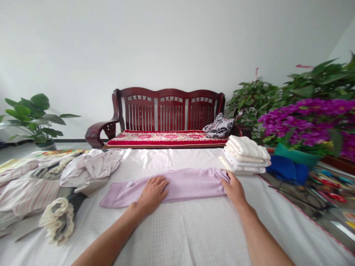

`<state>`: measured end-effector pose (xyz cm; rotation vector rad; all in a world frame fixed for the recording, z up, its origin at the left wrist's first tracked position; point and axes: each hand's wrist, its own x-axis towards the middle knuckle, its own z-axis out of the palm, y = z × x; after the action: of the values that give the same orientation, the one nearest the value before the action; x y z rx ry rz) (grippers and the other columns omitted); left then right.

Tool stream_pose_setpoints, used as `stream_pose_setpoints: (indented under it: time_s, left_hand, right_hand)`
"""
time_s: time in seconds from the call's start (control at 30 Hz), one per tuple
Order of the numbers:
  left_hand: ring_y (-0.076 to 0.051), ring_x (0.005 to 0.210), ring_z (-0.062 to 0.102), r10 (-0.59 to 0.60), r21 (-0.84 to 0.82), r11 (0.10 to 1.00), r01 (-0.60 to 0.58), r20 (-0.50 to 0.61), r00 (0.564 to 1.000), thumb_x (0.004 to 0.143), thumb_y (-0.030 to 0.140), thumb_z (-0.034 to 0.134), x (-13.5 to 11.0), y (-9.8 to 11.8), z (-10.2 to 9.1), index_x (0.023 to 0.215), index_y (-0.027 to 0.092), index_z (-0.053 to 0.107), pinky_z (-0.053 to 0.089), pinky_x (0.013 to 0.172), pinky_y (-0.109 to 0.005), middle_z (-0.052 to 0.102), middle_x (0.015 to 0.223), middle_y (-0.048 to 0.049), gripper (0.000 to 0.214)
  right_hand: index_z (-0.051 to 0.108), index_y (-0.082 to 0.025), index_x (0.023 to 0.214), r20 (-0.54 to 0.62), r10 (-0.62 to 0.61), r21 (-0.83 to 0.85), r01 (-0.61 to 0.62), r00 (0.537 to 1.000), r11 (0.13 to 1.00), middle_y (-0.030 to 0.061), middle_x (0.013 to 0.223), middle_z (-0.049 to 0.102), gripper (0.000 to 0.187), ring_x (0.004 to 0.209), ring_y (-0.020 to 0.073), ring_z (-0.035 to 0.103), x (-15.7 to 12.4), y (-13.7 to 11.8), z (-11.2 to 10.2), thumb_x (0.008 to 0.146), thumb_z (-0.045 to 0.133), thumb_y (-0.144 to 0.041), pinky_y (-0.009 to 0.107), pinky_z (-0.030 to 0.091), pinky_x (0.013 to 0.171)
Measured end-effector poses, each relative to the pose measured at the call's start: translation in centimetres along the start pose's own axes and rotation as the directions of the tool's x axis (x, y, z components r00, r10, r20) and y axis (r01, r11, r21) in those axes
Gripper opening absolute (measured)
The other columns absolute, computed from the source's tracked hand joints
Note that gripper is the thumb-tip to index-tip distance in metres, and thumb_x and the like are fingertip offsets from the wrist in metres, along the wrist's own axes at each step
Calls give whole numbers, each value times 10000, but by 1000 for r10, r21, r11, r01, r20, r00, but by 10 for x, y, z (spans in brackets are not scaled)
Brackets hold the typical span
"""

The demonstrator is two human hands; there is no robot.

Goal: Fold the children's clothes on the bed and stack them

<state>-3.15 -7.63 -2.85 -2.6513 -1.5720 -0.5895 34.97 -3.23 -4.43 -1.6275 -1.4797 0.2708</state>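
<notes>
A lilac ribbed garment lies folded into a long strip across the white cloth in front of me. It bears a small pale patch near its left end; the folds hide what kind of garment it is. My left hand rests flat on it, left of its middle, fingers stretched out. At the right end, my right hand pinches the garment's edge between thumb and fingers. Just beyond that hand stands a stack of folded white and cream clothes. To the left, loose clothes lie heaped, one with a ruffled cream edge.
The white cloth covers the surface under the clothes. A dark red wooden bench with a patterned cushion stands behind. Purple flowers, a blue cap-like item and small clutter are at right. A potted plant stands at left.
</notes>
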Motion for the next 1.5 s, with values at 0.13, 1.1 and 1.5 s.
stream_pose_setpoints:
  time_s: [0.13, 1.1, 1.5]
  left_hand:
    - [-246, 1148, 622, -108, -39, 993, 107, -26, 994, 948, 213, 499, 34, 11, -14, 1233, 199, 654, 451, 1033, -392, 691, 1231, -80, 324]
    - [-330, 1005, 686, -311, 159, 944, 288, 150, 938, 975, 564, 372, 80, 52, -18, 946, 158, 719, 416, 911, -459, 745, 1012, -179, 535]
    - [-208, 757, 651, -309, -274, 852, 446, 424, 851, 810, 454, 560, 86, 29, -13, 706, 204, 682, 411, 664, -268, 695, 719, -15, 297]
  right_hand:
    - [633, -228, 1032, -34, -15, 15, 16, 999, 1000, 62, 1023, 704, 366, 985, 267, 639, -2, -4, 0, 694, 516, -305, 375, 477, 885]
    - [614, -232, 717, -111, 64, 315, -26, 992, 949, 0, 706, 656, 206, 733, 215, 602, -13, -28, -11, 547, 497, -222, 314, 485, 685]
    - [630, -225, 691, -90, 63, 332, -30, 994, 943, -6, 677, 642, 197, 707, 201, 587, -10, -23, -9, 544, 499, -217, 291, 457, 651]
